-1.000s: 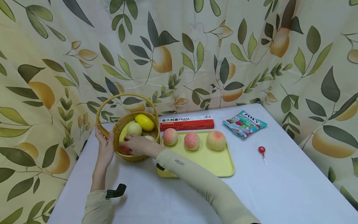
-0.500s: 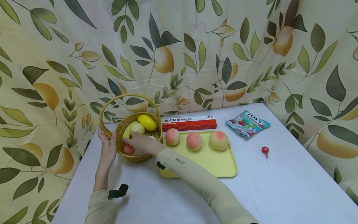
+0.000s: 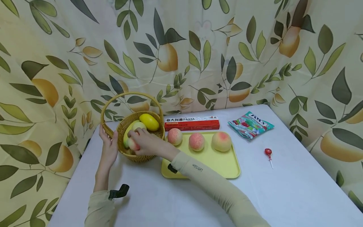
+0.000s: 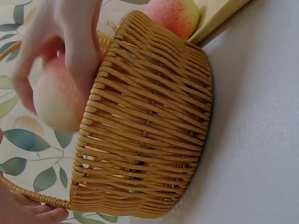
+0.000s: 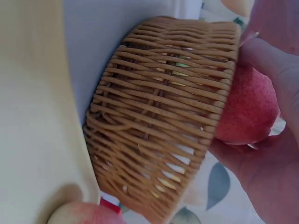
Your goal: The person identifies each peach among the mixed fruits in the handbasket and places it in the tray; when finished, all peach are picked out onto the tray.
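Observation:
A wicker basket [image 3: 141, 158] with an arched handle stands at the left of the table. My left hand [image 3: 109, 149] holds the foot of its handle on the left side, fingers behind and thumb in front. Over the basket's near rim, my right hand [image 3: 148, 143] grips a pink and cream peach [image 3: 133, 144]. The left wrist view shows this peach [image 4: 60, 95] raised above the rim between thumb and fingers. Inside the basket lie a bright yellow lemon-shaped fruit [image 3: 149, 122], a pale green round fruit [image 3: 139, 125] and a yellow-green curved fruit [image 3: 126, 135], partly hidden.
Right of the basket is a yellow tray [image 3: 221, 167] with three peaches [image 3: 196, 142] along its far side. A red pasta box [image 3: 192, 124] lies behind it. Farther right are a teal candy bag [image 3: 250, 125] and a red lollipop [image 3: 268, 152]. A patterned curtain [image 3: 181, 56] hangs behind.
My right hand has lifted the peach from low inside the basket up to its rim. The left hand keeps its hold on the basket handle.

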Demonstrator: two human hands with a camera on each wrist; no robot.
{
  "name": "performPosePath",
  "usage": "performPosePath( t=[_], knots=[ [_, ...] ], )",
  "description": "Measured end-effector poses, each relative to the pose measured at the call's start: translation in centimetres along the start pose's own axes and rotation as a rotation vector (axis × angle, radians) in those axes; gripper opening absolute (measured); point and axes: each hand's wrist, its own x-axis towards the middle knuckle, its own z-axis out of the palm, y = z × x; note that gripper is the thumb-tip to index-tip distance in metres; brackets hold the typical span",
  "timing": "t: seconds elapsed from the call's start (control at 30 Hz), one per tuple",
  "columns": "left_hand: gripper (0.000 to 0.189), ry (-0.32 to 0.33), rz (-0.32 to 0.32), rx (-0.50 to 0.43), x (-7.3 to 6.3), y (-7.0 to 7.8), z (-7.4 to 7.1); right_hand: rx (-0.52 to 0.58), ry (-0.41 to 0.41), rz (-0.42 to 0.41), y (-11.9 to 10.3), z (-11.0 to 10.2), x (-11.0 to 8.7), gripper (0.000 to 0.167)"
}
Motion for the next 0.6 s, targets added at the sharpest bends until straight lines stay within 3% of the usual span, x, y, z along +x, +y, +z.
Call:
performPosePath(
  t=[0.37,0.6],
  knots=[
    [0.080,0.006,0.021,0.004,0.9,0.5,-0.2,0.030,0.059,0.022,0.8,-3.2,-5.1,0.068],
    [0.080,-0.021,-0.013,-0.015,0.5,-0.3,-0.3,0.070,0.097,0.040,2.0,-3.0,-9.1,0.064]
  ],
)
